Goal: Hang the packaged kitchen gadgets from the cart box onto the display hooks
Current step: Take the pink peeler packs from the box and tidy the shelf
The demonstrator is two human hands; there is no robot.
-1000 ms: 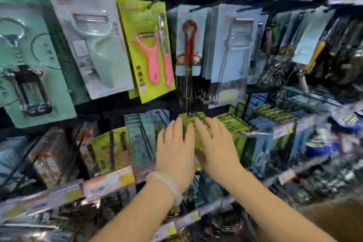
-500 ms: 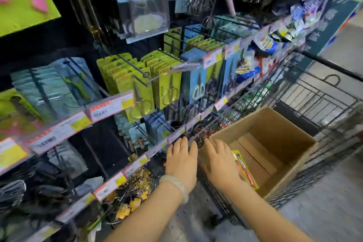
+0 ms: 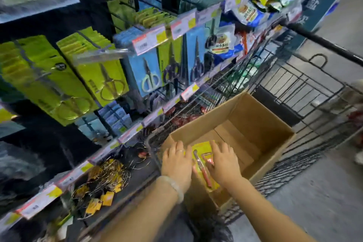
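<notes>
Head view is showing both hands reaching down into the cardboard box (image 3: 261, 124) that is sitting in the wire cart (image 3: 306, 88). The left hand (image 3: 176, 163) is lying flat with fingers straight and close together over the left edge of the yellow gadget pack (image 3: 202, 148), which is leaning in the near corner of the box; the right hand (image 3: 224, 163) is resting with fingers slightly spread over the pack's right side, and whether either thumb is hooking under the card cannot be told. To do this pickup well, I judge the fingers should be curling around both long edges of the card, lifting it straight up clear of the box wall, and keeping the hang hole at the top free for a display hook (image 3: 92, 42) on the rack to the left. Compared with half a second ago, the hands are now inside the box on the pack instead of hovering at its near rim, and a second ago they were up at the hanging packs on the rack.
</notes>
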